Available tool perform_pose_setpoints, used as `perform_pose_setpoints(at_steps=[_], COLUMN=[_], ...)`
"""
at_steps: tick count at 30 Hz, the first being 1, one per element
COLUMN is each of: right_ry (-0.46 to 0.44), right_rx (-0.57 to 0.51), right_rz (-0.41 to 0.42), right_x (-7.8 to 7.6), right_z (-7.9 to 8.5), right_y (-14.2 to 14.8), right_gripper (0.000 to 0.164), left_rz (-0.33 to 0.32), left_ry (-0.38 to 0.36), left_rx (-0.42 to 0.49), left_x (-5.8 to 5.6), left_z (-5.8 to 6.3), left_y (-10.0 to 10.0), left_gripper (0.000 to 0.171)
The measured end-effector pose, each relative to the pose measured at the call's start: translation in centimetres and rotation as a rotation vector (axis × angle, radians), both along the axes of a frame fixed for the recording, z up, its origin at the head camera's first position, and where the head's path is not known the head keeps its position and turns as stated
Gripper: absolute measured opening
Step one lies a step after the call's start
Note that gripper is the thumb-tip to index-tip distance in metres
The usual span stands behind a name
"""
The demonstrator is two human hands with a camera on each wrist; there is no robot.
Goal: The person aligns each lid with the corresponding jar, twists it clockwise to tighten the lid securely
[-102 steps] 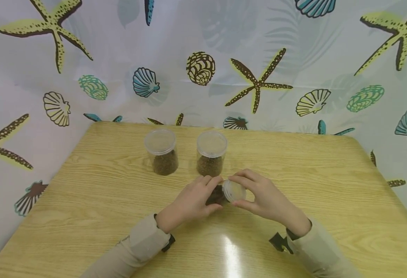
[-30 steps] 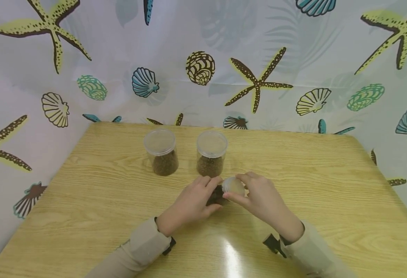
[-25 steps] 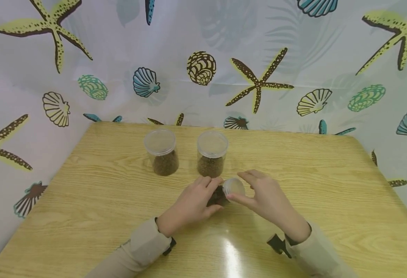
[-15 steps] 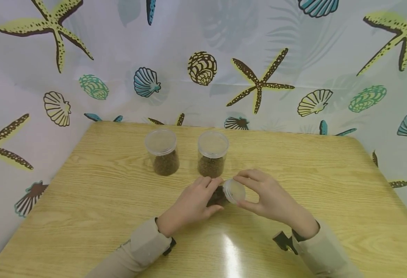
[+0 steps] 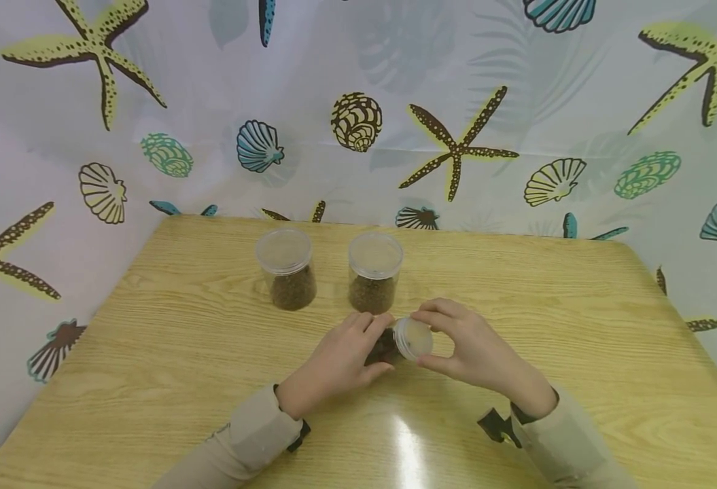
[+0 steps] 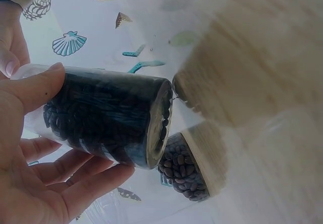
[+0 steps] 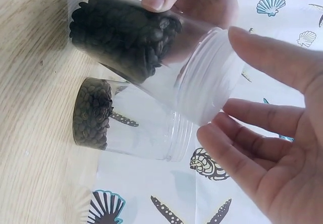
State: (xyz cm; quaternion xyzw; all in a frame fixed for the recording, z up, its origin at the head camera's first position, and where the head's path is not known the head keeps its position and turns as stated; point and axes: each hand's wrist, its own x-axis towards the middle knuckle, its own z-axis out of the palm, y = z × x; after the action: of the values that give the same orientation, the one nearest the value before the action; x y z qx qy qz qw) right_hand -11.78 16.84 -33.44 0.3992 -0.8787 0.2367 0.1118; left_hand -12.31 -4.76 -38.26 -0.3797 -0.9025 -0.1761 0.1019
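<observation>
A clear jar of dark coffee beans [image 6: 96,113] lies tilted between my hands, its lidded end toward the right. My left hand [image 5: 342,350] grips its body, thumb on one side and fingers on the other. In the left wrist view its flat bottom faces away from the palm. The translucent screw lid [image 7: 214,77] is on the jar's mouth. My right hand [image 5: 468,346] holds the lid by its rim, thumb opposite the fingers. Through the clear wall in the right wrist view, the beans [image 7: 121,35] sit toward the bottom end.
Two more clear lidded jars stand upright behind my hands on the wooden table [image 5: 168,346]: a left jar [image 5: 287,285] and a right jar [image 5: 373,288], both part-filled with beans. The right jar is close behind the held one. A patterned cloth [image 5: 309,81] hangs behind the table.
My right hand's thumb crossed the lid's face a second ago; the fingers then spread off and turned back to the lower and upper rim. The left hand and jar stay in place.
</observation>
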Motion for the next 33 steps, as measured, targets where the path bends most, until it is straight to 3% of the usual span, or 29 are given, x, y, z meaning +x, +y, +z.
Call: perform_pose_setpoints(at_steps=[8, 18, 33], right_ry=[-0.068, -0.109, -0.136], right_rx=[-0.038, -0.058, -0.062], right_rz=[-0.055, -0.157, -0.246], right_x=[0.1, 0.4, 0.8], right_z=[0.0, -0.1, 0.1], right_y=[-0.2, -0.5, -1.0], right_gripper=[0.048, 0.045, 0.042], left_rz=[0.008, 0.004, 0.000], left_ry=[-0.004, -0.009, 0.006], left_rx=[-0.003, 0.008, 0.017], left_x=[0.2, 0.2, 0.2], left_z=[0.3, 0.2, 0.0], left_y=[0.1, 0.1, 0.1], left_gripper=[0.062, 0.062, 0.063])
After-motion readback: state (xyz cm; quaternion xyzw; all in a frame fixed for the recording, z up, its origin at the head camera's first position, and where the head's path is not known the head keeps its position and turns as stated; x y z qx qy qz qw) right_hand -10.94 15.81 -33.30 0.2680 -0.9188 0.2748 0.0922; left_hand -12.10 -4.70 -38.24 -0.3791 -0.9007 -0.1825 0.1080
